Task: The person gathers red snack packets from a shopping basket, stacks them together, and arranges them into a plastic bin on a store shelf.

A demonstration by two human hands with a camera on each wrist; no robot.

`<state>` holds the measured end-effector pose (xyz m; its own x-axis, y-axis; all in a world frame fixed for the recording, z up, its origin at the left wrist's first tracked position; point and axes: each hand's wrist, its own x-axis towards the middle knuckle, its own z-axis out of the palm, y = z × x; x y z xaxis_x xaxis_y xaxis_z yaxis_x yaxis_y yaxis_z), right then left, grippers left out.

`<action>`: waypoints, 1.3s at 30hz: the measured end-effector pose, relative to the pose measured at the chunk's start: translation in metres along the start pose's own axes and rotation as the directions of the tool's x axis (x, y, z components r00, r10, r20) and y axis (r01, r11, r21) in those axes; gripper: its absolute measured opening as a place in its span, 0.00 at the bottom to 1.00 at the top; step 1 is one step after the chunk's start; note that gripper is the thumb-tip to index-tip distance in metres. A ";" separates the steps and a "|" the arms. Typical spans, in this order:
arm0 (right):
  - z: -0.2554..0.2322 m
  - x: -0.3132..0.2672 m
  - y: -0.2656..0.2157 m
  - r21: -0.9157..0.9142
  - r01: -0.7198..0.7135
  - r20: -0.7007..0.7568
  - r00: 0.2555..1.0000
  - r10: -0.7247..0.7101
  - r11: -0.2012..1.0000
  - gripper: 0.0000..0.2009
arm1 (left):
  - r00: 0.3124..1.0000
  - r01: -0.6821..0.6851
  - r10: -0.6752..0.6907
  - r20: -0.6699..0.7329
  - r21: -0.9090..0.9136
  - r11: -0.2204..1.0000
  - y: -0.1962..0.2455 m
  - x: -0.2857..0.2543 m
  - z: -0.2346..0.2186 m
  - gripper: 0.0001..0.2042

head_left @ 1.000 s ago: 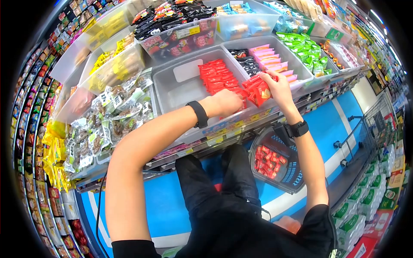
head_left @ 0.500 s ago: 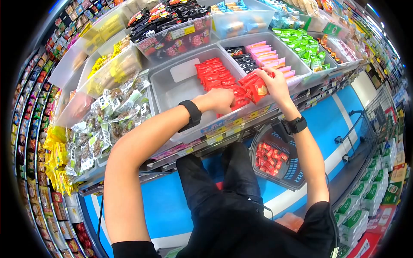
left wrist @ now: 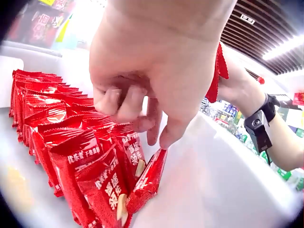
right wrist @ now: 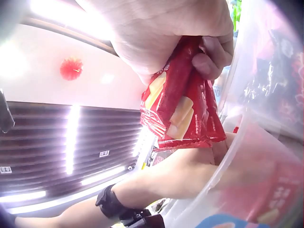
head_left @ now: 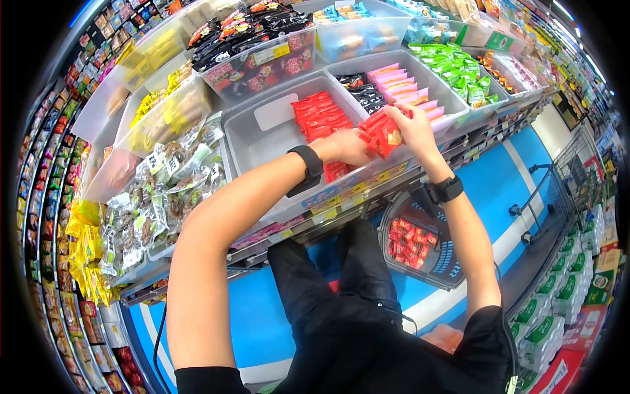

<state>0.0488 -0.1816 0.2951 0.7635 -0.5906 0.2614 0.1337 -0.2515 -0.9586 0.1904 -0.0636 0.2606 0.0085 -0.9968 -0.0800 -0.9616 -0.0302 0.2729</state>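
Note:
My left hand (head_left: 346,147) reaches down into a clear plastic bin (head_left: 252,148) at the front end of a row of red snack packets (head_left: 318,111). In the left wrist view its thumb and fingertip pinch the top corner of one red packet (left wrist: 148,183), which leans beside the others. Just to the right, my right hand (head_left: 418,134) grips a small bunch of red packets (right wrist: 190,104) over the bin's front right corner. In the right wrist view the bunch hangs below curled fingers, close to the bin wall.
A shopping basket (head_left: 447,262) holding small red packets (head_left: 410,240) stands below the shelf, beside my legs. Neighbouring bins hold pink packets (head_left: 397,82), green packets (head_left: 459,75) and clear bags (head_left: 170,184). A wire cart (head_left: 564,177) is at the right.
My left hand shifted a little left, then moved right, up close to the bunch in my right hand. The right hand keeps its grip on the red packets.

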 end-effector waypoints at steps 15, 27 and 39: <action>-0.002 -0.005 -0.011 0.056 -0.088 -0.029 0.996 0.090 0.995 0.11 | 0.937 -0.280 0.253 -0.241 -0.088 0.956 -0.007 0.000 0.016 0.10; -0.005 -0.005 -0.012 0.149 -0.116 0.003 0.993 0.117 0.982 0.11 | 0.992 -0.124 0.118 -0.040 -0.210 0.970 0.015 -0.011 -0.017 0.11; -0.006 -0.007 -0.014 0.194 -0.105 -0.013 0.994 0.110 0.975 0.10 | 0.999 0.049 -0.042 0.034 -0.224 0.973 0.004 -0.013 -0.036 0.15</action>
<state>0.0382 -0.1783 0.3073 0.7651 -0.6247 0.1562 0.1729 -0.0344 -0.9843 0.1962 -0.0531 0.2975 0.0400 -0.9915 -0.1241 -0.8741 -0.0948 0.4763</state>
